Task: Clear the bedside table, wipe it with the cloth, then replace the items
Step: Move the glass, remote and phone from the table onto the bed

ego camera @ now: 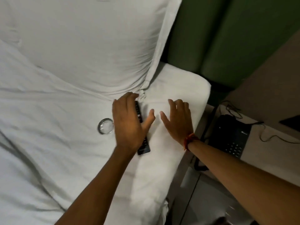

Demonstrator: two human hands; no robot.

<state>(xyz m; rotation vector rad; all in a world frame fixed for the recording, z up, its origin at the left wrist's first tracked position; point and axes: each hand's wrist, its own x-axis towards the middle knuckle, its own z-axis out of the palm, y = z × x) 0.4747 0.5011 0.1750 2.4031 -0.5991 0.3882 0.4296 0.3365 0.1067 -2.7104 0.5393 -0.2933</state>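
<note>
The black remote control (142,137) lies lengthways on the white bed (56,143), near its right edge, its far end pointing toward the pillow (89,46). Most of its middle is hidden under the left hand (129,122), which hovers over or rests on it with fingers spread wide and thumb out to the right; I cannot tell whether the palm actually touches it, but nothing is gripped. Just left of that hand stands a clear drinking glass (105,126), upright on the bedding and seen from above. Both look to have been parked on the bed to free the table, with the remote laid flat so it cannot slide and the glass kept clear of the edge.

The right hand (177,120) is also wide open and empty, palm down over the bedding just right of the remote, a red thread (189,140) around its wrist.

Farther right, beyond the bed's edge, the worktop (267,132) carries a dark telephone (230,135) with its cords trailing, so clearing seems unfinished. No cloth is in view.
</note>
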